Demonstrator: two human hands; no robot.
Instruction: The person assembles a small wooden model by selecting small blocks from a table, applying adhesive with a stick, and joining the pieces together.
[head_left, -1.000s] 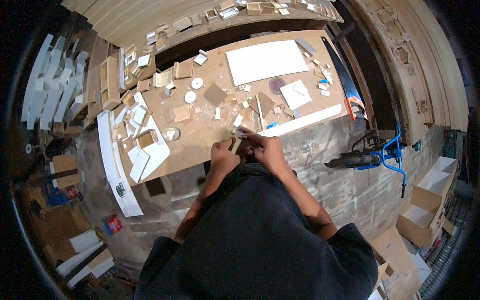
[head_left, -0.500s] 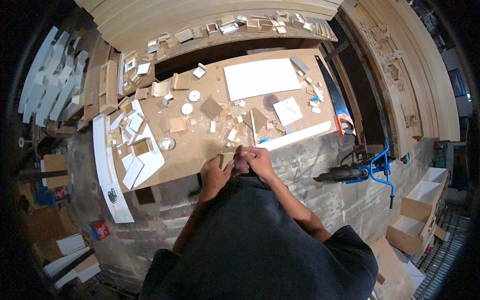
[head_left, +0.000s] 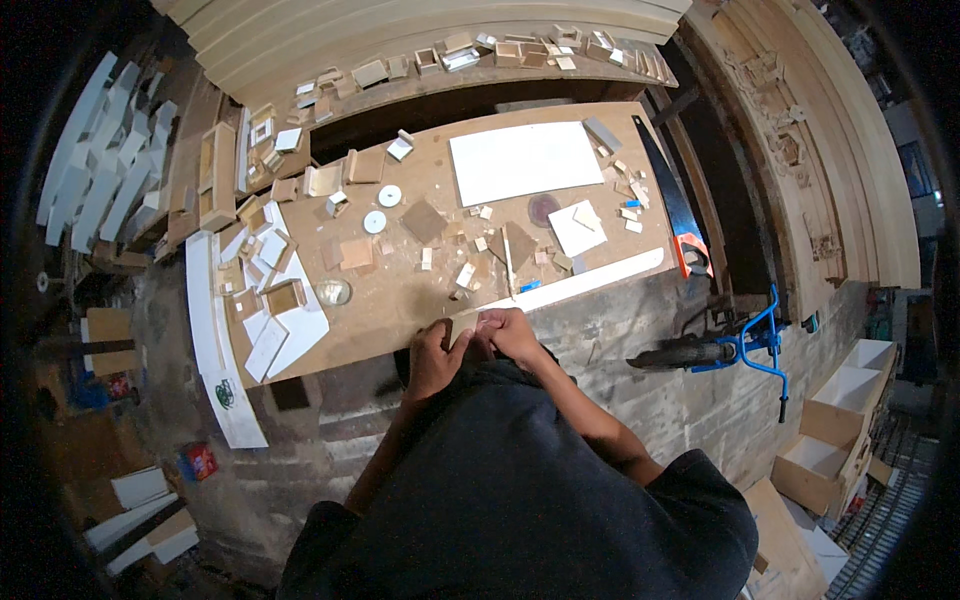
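Hands meet at the near edge of a cluttered counter [head_left: 400, 300].

The left hand [head_left: 436, 352] and right hand [head_left: 512, 334] touch, fingers curled together; whether their grip clamps anything cannot be told. A long white strip [head_left: 590, 282] lies just beyond them.

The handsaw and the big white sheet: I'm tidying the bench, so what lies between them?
In the head view, small wood offcuts lie scattered on the bench between the white sheet and the handsaw.
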